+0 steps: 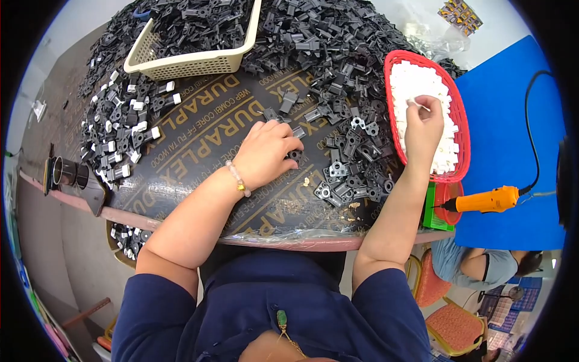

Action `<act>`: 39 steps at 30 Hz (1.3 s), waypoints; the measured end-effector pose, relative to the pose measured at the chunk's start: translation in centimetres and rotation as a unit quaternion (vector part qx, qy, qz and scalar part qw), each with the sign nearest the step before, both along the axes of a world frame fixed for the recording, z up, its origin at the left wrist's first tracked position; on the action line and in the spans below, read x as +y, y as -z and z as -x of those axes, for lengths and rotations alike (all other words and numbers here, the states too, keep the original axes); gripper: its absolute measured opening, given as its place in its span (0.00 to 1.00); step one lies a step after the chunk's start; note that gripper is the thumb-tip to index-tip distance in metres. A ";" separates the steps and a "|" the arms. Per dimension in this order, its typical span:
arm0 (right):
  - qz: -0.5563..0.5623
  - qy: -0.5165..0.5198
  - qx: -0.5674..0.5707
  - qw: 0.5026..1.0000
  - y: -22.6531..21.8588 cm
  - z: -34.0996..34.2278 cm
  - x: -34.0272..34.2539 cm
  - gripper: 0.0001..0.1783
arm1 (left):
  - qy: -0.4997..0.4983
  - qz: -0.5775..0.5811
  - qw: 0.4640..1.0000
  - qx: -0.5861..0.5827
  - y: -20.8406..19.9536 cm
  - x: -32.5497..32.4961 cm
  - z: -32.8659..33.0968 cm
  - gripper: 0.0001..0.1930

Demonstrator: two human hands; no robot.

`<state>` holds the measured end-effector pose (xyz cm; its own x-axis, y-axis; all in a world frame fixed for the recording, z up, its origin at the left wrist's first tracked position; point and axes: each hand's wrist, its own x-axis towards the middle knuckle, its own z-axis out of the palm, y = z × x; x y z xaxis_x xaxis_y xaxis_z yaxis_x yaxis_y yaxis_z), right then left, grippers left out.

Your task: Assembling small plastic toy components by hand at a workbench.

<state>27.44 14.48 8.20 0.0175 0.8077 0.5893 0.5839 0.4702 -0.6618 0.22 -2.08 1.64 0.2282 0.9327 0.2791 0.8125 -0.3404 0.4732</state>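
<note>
Reaching across the dark table (139,199), the person has the left hand (268,151) mid-frame, fingers closed on a black part (295,155) that shows between thumb and forefinger. Right of centre, the right hand (425,123) is over the white pieces (419,81) in the red basket (450,178), thumb and fingertips close together, though I can't tell whether they pinch one. Loose black pieces (338,36) heap beside the cream basket (196,65) at the upper left.
</note>
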 end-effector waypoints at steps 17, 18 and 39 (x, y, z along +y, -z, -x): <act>0.028 -0.170 -0.304 0.937 4.1 9.3 -0.1 0.03 | -0.180 -0.016 0.983 -0.023 1.6 1.5 2.4 0.18; 0.013 -0.200 -0.277 0.940 4.8 10.4 -0.2 0.04 | -0.179 0.010 0.983 -0.030 1.3 1.4 2.4 0.19; 0.080 -0.344 -0.307 0.884 1.1 11.5 -6.9 0.22 | -0.166 0.187 0.848 -0.466 -2.8 1.2 3.7 0.35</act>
